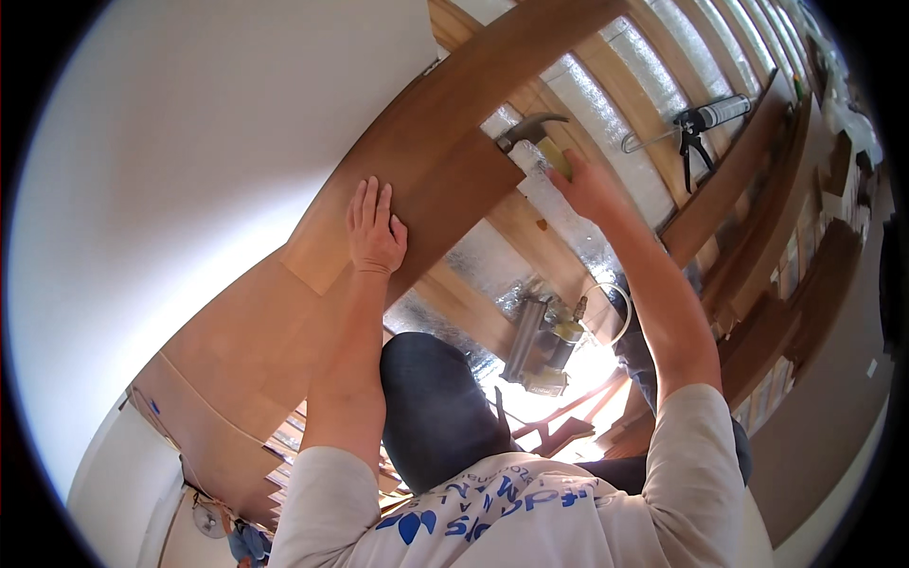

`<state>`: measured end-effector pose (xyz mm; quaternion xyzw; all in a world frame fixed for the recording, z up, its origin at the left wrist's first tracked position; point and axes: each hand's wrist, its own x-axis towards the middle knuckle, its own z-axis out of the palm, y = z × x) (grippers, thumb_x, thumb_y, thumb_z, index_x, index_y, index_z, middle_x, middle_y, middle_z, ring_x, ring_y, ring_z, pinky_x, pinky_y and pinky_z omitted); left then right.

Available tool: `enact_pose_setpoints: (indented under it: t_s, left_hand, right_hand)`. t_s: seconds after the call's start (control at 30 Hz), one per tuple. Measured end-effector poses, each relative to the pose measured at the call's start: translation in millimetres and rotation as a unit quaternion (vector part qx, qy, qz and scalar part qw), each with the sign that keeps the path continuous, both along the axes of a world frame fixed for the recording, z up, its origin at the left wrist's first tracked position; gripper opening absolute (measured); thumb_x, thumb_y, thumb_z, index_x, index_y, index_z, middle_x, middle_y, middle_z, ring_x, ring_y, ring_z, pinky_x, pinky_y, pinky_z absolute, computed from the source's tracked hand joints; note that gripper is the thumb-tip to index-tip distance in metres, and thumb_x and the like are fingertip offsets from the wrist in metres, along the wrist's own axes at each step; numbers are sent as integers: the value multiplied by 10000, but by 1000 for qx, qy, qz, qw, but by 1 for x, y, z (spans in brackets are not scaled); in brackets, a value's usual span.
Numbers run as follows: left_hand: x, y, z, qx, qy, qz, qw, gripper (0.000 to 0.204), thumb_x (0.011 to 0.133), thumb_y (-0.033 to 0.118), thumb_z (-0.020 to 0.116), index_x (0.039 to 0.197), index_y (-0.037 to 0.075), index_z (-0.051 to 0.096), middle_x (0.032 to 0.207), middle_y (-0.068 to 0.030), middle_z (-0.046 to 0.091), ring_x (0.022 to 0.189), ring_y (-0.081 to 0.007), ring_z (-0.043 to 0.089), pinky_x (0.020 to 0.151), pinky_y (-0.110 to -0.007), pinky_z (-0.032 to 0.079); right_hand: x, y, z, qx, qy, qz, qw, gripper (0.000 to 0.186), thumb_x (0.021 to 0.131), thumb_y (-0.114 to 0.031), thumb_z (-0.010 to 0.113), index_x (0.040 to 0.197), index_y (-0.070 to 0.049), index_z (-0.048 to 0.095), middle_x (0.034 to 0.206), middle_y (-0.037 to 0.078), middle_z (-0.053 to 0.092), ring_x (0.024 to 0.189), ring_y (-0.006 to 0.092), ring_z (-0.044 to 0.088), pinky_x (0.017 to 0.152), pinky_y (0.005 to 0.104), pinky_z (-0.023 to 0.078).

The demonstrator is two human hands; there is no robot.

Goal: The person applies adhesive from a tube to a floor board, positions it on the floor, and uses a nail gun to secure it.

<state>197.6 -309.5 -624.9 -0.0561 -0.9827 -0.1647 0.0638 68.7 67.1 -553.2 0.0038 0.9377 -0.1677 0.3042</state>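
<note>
My left hand (377, 227) lies flat on brown wood floorboards, its fingers stretched out over a seam. The dark brown plank (464, 194) beside it ends just short of my right hand. My right hand (579, 187) is closed around the pale yellowish handle of a claw hammer (532, 131). The hammer's metal head is by the far edge of that plank; whether it touches the wood I cannot tell. A pneumatic nail gun (538, 346) with a pale hose lies on the silvery sheeting near my knee.
Wooden battens (540, 241) run across the floor with silvery foil between them. A caulking gun (705, 123) lies at the far right, beside loose planks (734, 185). A white wall (237, 114) borders the laid boards on the left. Another person (248, 544) shows small at the lower left.
</note>
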Motion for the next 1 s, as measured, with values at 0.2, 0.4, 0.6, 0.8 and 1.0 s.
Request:
enact_pose_setpoints:
  t_s: [0.2,0.4,0.6,0.8,1.0]
  left_hand:
    - [-8,13,3,-33,-53,-1,998,608,904,149,520,1501,68,441,1620,-142,370,1498,-370,334,1222,-528,262]
    - [-5,11,-1,-49,-36,-7,998,650,875,154,550,1507,92,414,1622,-148,353,1511,-364,315,1210,-552,258]
    - [-2,8,0,-73,-40,0,996,651,865,162,542,1499,78,421,1622,-165,348,1509,-382,312,1203,-563,264]
    - [-6,16,-4,-55,-46,-11,997,650,853,189,538,1486,73,443,1618,-170,353,1505,-387,316,1202,-568,269]
    - [-4,6,0,-55,-47,-1,997,650,844,176,549,1479,77,451,1605,-170,368,1489,-394,339,1193,-568,282]
  right_hand:
    - [22,36,-16,-18,147,-43,988,414,963,-319,666,1281,-59,610,1138,230,686,1058,427,651,883,511,525]
    - [111,88,13,-15,239,191,952,329,834,-121,676,1160,-88,646,1190,119,618,1100,316,605,957,421,506]
    - [118,87,11,-1,206,217,954,378,835,-72,621,1213,-78,632,1297,117,592,1193,301,587,1025,418,479]
    - [35,95,-53,153,200,104,962,380,904,-89,574,1273,-3,550,1246,145,611,1132,336,615,950,445,524]
    - [8,74,-19,75,37,7,996,398,949,-233,585,1297,-51,522,1127,249,667,887,445,677,788,536,556]
